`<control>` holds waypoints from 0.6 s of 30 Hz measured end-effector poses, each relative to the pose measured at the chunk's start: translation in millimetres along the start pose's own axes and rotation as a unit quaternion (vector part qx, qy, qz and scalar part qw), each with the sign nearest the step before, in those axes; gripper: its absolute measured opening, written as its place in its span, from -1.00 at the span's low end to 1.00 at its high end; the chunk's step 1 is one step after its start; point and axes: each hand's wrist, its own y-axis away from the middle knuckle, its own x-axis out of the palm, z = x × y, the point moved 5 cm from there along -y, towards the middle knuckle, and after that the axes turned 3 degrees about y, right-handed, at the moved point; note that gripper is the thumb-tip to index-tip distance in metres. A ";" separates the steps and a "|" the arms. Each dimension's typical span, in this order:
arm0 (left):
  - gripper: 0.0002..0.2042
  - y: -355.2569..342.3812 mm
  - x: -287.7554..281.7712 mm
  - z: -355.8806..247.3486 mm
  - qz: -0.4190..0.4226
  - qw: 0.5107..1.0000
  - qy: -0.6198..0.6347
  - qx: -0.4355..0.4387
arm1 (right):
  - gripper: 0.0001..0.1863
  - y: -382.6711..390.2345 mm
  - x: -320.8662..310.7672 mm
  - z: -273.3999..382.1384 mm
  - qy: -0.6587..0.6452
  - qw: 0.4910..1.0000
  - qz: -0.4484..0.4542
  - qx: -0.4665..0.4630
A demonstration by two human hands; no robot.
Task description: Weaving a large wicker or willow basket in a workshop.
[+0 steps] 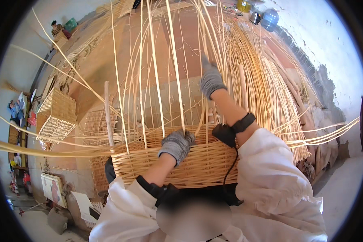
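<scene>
A partly woven wicker basket [149, 163] stands in front of me, with long pale stakes [153, 60] rising from its wall. My left hand [176, 147], in a grey knitted glove, rests at the upper edge of the weave. Its fingers are closed around the foot of one stake. Higher and to the right, my right hand [212, 78], also gloved in grey, is raised beyond the basket among the upright rods. Its fingertips are smeared by motion, so whether a rod lies in them is unclear. A bent rod [200, 123] comes up from the weave below it.
A large bundle of loose wicker rods [258, 84] lies at the right. Thicker wooden sticks [108, 109] stand at the basket's corners. Long rods jut sideways left and right. A finished-looking basket [57, 115] sits at the left; another person [57, 29] is far back left.
</scene>
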 end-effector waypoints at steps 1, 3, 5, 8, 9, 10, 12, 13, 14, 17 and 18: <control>-0.62 0.9 -3.9 -3.1 0.004 1.000 -0.001 -0.001 | -0.36 10.5 -24.8 21.5 0.024 0.964 -0.103 -0.243; -0.64 -3.3 -7.3 -26.2 0.106 0.987 -0.120 0.028 | -0.47 0.2 -58.6 -1.6 -0.082 0.994 -0.003 -0.076; -0.65 -2.3 -5.9 -26.3 0.162 0.975 -0.154 -0.015 | -0.60 26.8 -85.4 -9.8 -0.230 0.972 0.035 0.024; -0.58 -11.6 4.9 -19.0 0.179 0.932 -0.296 0.107 | -0.66 125.0 -121.8 -49.7 -0.709 0.681 0.162 0.086; -0.51 -14.1 5.3 -21.0 0.153 0.972 -0.163 0.077 | -0.66 139.9 -133.7 -59.7 -0.708 0.684 0.152 0.086; -0.44 -12.9 5.4 -25.4 0.123 0.991 -0.026 0.040 | -0.66 150.9 -146.0 -72.3 -0.655 0.745 0.102 0.081; -0.36 -18.9 1.5 -51.7 0.018 0.995 0.092 0.021 | -0.55 151.9 -154.0 -73.1 -0.495 0.865 0.011 0.082; -0.28 -20.7 -7.7 -62.3 -0.090 0.973 0.213 0.004 | -0.53 136.4 -155.3 -62.5 -0.432 0.897 0.057 0.067; -0.28 -34.2 0.0 -64.0 -0.080 0.974 0.210 0.008 | -0.52 127.7 -160.6 -53.3 -0.364 0.925 0.098 0.051; -0.23 -74.5 14.2 -39.1 -0.074 0.976 0.198 -0.053 | -0.61 170.6 -171.8 30.0 -0.001 0.935 -0.110 -0.337; -0.20 -78.4 10.8 -33.9 -0.074 0.987 0.125 -0.071 | -0.67 170.5 -174.5 32.9 0.002 0.947 -0.097 -0.306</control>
